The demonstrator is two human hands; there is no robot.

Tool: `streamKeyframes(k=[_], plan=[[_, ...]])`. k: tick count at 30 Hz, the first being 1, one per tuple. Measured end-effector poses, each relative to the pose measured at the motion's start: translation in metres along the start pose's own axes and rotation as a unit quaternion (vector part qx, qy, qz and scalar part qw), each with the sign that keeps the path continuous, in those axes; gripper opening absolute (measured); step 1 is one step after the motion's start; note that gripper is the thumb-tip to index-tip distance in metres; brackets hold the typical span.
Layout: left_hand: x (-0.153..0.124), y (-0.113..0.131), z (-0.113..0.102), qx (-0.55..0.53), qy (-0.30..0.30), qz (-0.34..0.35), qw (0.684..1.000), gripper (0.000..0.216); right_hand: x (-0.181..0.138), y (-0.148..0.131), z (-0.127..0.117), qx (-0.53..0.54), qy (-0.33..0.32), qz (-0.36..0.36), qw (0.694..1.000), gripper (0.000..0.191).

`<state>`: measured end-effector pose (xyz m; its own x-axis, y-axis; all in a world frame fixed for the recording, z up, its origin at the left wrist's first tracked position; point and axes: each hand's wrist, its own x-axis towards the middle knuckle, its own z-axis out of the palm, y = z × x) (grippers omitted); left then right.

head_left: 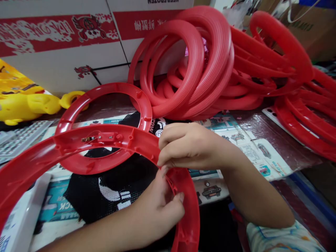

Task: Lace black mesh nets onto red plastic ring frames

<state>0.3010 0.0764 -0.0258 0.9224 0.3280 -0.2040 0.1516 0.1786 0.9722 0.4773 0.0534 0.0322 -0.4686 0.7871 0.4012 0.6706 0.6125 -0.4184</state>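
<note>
A large red plastic ring [31,157], open like a channel on its upper side, lies across the front of my view. My left hand [160,206] is closed on its inner edge, with the thumb over the channel. Right above it, my right hand [191,143] is closed in a pinch at the ring's channel; whatever sits between those fingertips is hidden. Inside the channel, left of my hands, are a small red housing [109,137] with metal parts and a thin wire. Beneath the large ring lies a smaller red ring [90,167], also channel side up.
Ribbed red rings [194,70] are heaped at the back, with more red ring parts [275,70] at the right. White cartons [57,66] stand behind. Yellow toy-like pieces [28,106] and a clear tray [23,138] lie left. Black printed fabric [86,196] and a white box [23,213] are in front.
</note>
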Motion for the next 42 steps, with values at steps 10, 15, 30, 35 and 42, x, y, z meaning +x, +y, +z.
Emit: streamKeyframes(k=[10,15,30,35,42], plan=[[0.003,-0.005,-0.002,-0.135,-0.05,-0.084,0.986,0.032,0.0,0.006,-0.006,0.043,-0.053,0.073,0.995,0.012],[0.004,-0.004,0.0,-0.199,-0.031,-0.12,0.972,0.038,-0.001,0.005,-0.005,0.035,-0.064,0.066,0.995,0.011],[0.012,-0.001,-0.013,-0.072,0.1,-0.042,0.992,0.038,-0.001,0.0,-0.001,-0.227,-0.041,0.026,0.973,0.026],[0.01,0.0,-0.013,-0.038,0.059,-0.045,0.997,0.044,0.0,-0.005,-0.004,-0.121,-0.026,0.01,0.992,0.026],[0.001,-0.008,-0.016,0.03,-0.015,-0.03,0.999,0.044,0.002,-0.001,-0.003,-0.062,-0.073,0.024,0.995,0.022]])
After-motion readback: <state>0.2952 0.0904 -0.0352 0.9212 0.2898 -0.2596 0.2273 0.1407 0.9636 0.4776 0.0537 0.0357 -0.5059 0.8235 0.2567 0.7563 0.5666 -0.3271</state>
